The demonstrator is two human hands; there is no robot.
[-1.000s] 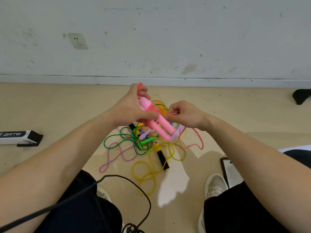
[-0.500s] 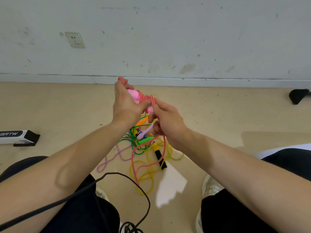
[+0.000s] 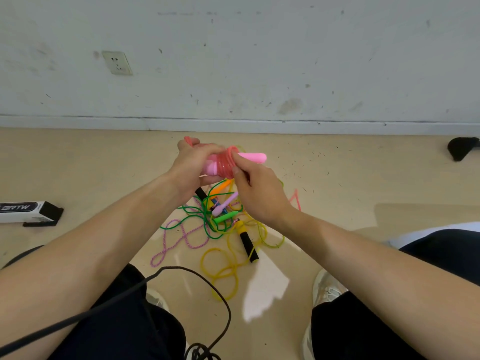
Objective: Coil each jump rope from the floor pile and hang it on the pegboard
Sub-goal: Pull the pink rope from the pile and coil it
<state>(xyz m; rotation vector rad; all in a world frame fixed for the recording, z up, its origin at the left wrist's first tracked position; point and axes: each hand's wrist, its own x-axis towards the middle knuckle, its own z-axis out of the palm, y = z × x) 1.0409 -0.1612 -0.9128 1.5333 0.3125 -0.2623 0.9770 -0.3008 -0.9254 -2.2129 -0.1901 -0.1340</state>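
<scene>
Pink rope (image 3: 226, 162) is wound round its handles (image 3: 253, 156), gripped in my left hand (image 3: 191, 167) above the floor pile (image 3: 220, 222). My right hand (image 3: 259, 196) pinches the outer turn. Winding seems nearly done; next, tuck the end securely, then hang it.

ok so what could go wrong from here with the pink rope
1. The coral cord is wound round the pink handles; if the right grip lets its pinch slacken, the turns could spring loose.
2. A loose loop of it trails beside the floor pile and may snag there when pulled in.
3. The black cable by the shoes could catch a foot on standing.
</scene>
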